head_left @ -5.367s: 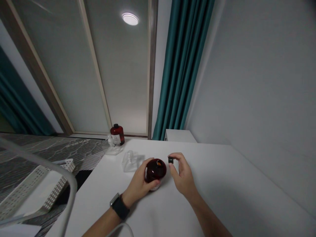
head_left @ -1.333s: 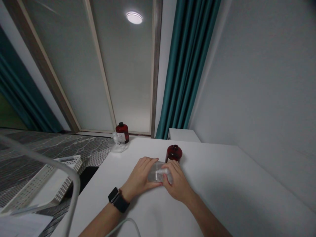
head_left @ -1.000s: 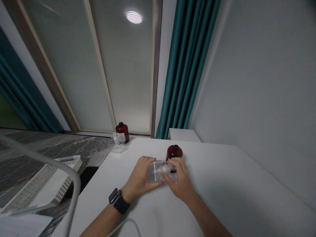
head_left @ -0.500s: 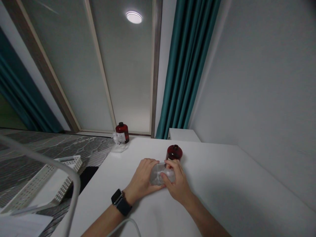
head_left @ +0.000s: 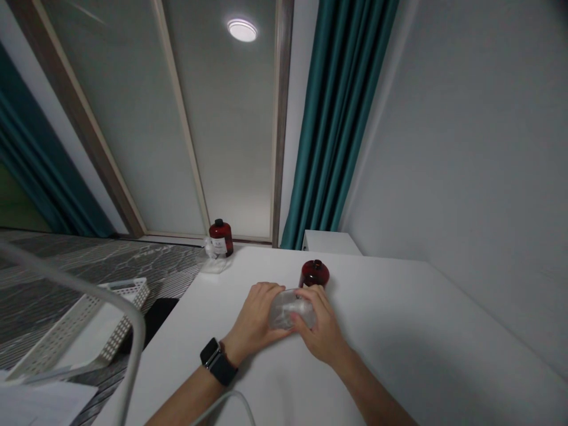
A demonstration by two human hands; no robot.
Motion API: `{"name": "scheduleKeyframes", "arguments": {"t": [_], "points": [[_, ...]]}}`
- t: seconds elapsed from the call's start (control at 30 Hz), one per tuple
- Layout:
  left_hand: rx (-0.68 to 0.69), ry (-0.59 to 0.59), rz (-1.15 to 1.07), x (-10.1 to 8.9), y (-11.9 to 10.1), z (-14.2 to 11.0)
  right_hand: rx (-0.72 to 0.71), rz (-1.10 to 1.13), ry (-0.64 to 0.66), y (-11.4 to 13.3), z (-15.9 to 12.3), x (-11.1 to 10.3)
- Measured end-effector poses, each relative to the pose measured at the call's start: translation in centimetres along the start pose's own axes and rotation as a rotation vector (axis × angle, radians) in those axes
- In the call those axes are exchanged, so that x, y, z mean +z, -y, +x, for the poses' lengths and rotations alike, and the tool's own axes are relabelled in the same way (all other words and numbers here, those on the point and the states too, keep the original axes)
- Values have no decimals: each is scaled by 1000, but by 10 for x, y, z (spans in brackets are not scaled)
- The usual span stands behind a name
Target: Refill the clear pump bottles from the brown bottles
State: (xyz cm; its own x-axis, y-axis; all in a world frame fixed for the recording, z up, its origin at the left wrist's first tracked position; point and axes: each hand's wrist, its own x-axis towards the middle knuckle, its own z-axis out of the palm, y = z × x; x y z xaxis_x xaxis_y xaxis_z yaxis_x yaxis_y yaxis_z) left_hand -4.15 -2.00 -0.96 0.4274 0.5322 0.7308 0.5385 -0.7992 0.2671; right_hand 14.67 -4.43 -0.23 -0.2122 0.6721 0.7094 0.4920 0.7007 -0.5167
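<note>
Between my hands is a clear plastic container (head_left: 280, 313), low over the white table; whether it rests on the surface I cannot tell. My left hand (head_left: 255, 319), with a dark watch on its wrist, is closed around its left side. My right hand (head_left: 320, 325) grips the right side, thumb across the front and fingers over the top edge. Just behind the right fingers stands a dark red bottle (head_left: 314, 273) with an uncapped neck, its lower part hidden by that hand.
Another red bottle (head_left: 221, 238), black-capped and labelled, stands at the table's far left corner beside crumpled clear plastic (head_left: 210, 251). A white perforated basket (head_left: 75, 337) and paper (head_left: 48, 405) are at left. A pale curved tube (head_left: 133, 313) crosses the left foreground.
The clear container and both hands have risen very slightly in the view. The grip looks the same, and the bottles stay in place.
</note>
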Motion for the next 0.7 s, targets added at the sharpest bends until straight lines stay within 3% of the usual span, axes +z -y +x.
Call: {"name": "scheduleKeyframes", "arguments": {"t": [0.3,0.53,0.7], "points": [[-77,-85,-22,-4,1,2,28,-12,-132,2,2,0],[0,11,-5,0,-1,0,27,27,-89,1,-2,8],[-16,2,7,-1,-2,2,60,89,-78,-1,-2,9]]}}
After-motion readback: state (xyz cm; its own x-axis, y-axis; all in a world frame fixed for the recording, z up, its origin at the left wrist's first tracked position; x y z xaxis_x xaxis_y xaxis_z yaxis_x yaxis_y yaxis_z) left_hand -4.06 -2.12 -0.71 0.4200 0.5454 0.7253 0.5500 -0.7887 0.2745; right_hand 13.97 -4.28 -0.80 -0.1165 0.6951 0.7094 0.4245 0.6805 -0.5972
